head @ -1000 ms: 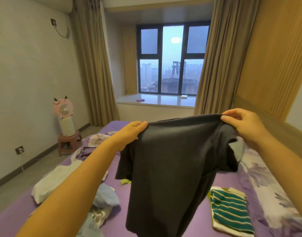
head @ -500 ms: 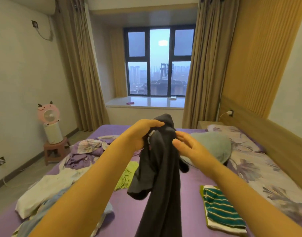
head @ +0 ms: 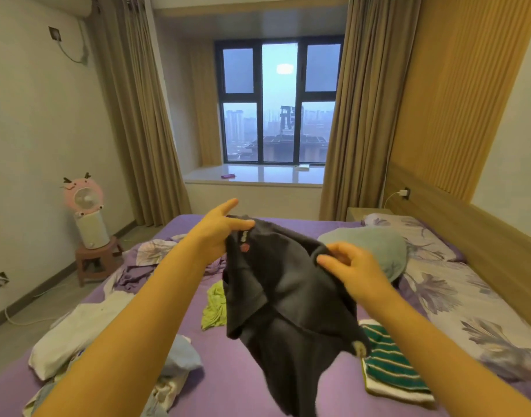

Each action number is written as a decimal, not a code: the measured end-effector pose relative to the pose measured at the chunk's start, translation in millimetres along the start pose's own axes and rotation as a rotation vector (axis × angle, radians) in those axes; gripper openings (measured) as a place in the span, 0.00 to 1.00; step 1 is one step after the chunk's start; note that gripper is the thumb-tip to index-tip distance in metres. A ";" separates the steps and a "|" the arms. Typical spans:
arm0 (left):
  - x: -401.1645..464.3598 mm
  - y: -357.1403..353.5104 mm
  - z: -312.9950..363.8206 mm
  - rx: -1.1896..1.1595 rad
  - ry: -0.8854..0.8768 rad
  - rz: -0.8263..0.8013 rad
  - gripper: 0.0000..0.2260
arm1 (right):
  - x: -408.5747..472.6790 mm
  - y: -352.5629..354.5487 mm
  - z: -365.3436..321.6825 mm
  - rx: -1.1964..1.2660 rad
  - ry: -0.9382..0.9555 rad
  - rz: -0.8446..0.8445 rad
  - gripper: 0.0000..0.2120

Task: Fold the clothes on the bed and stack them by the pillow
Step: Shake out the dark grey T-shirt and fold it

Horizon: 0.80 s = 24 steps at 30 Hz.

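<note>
Holding up a dark gray shirt (head: pixel 291 299) over the bed (head: pixel 228 383), both hands are apart & pinching its top edge. The left hand (head: pixel 220 233) grips by the neck tag, pointer finger sticking out. The right hand (head: pixel 353 269) pinches the cloth lower & closer to the person. The shirt hangs long-ways down from the hands, soft, floppy, w/ a sleeve sticking out left. Right of the shirt lies a folded green striped top (head: pixel 390 368), flat on the bed. Past the shirt sits a puffy blue-green pillow (head: pixel 375 251). Left of the shirt lie messy clothes (head: pixel 86 329), not folded yet.
</note>
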<state>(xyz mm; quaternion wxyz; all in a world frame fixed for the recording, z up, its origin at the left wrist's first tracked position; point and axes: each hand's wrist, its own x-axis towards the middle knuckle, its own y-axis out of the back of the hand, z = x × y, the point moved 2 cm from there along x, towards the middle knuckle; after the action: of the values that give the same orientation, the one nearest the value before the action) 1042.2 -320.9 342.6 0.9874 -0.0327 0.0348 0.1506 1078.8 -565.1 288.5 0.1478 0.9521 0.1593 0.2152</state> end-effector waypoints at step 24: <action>-28.1 -86.8 -57.3 0.069 -0.480 0.012 0.18 | 43.2 12.2 -46.2 0.353 -0.150 -0.090 0.14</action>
<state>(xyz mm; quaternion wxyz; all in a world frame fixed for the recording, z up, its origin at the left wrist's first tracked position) 1038.1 -416.2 292.4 0.9670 0.0379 -0.1956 0.1586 1097.6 -550.4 348.3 -0.0004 0.9685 0.2257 0.1056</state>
